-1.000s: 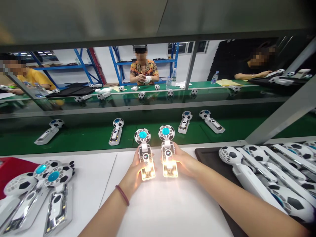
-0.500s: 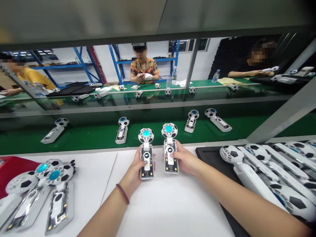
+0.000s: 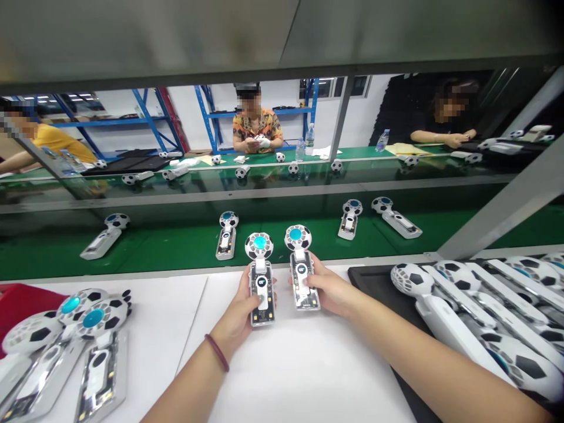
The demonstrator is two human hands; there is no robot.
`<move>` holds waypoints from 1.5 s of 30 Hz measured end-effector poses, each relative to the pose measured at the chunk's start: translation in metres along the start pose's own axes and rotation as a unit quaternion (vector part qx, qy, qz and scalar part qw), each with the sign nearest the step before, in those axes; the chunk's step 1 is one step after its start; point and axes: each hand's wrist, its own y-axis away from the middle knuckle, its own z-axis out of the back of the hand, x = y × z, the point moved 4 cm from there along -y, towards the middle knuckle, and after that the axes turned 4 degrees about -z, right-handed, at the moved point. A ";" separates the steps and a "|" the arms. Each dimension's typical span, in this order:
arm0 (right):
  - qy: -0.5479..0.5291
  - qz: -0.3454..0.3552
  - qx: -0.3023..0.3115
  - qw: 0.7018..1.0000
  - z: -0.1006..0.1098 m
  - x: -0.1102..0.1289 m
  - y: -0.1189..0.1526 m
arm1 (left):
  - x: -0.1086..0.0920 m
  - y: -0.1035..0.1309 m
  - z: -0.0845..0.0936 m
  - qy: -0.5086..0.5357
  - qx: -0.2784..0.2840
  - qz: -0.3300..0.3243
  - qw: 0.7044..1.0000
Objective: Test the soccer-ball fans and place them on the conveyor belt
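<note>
- Faces a white bench (image 3: 335, 376), with a long green strip (image 3: 176, 249) running crosswise just beyond the edge and four football-headed units (image 3: 225, 244) lying apart along it
- Has a black tray (image 3: 365, 279) of closely packed units at the right, and a loose cluster (image 3: 99, 376) near a red bin (image 3: 22, 299) at the left
- Looks out beneath a grey overhead panel (image 3: 176, 35) towards a far green bench (image 3: 363, 151) bearing water bottles (image 3: 310, 141) and paper, with blue shelving (image 3: 291, 110) behind
- Shares the room with three people opposite, in a yellow top (image 3: 66, 144), a patterned shirt (image 3: 268, 126) and a black top (image 3: 449, 126)
- Grasps the first gadget (image 3: 259, 276) in the left hand (image 3: 240, 311), fingers curled around the back, thumb on the front below the round display
- Grasps the second gadget (image 3: 300, 264) in the right hand (image 3: 328, 285), likewise, thumb against the front
- Holds both side by side and apart, above the bench near the far edge, football heads pointing away, turquoise centres towards the camera, displays reading 100
- Shows both clear bodies unlit now, after glowing warm yellow a second ago
- Keeps the same grip on each, with hardly any shift of the hands
- Sees the units on the green strip farther right than a second ago
</note>
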 end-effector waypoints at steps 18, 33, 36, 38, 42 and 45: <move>0.015 0.031 -0.028 0.999 0.000 0.003 0.000 | 0.001 -0.002 0.001 -0.007 -0.005 0.008 1.000; 0.066 0.073 -0.046 0.994 0.002 0.007 0.002 | 0.001 0.004 -0.006 -0.043 0.027 -0.017 0.999; 0.103 0.147 -0.033 0.983 -0.008 0.029 0.012 | -0.022 0.008 -0.024 -0.069 0.028 -0.072 0.995; 0.100 0.222 -0.045 0.969 -0.021 0.058 0.023 | -0.049 0.009 -0.043 -0.058 0.017 -0.129 0.990; 0.078 0.371 -0.120 0.918 -0.051 0.126 0.055 | -0.101 0.012 -0.094 -0.014 0.026 -0.171 0.985; 0.161 0.501 -0.146 0.838 -0.066 0.156 0.091 | -0.136 0.027 -0.108 -0.117 -0.056 -0.274 0.953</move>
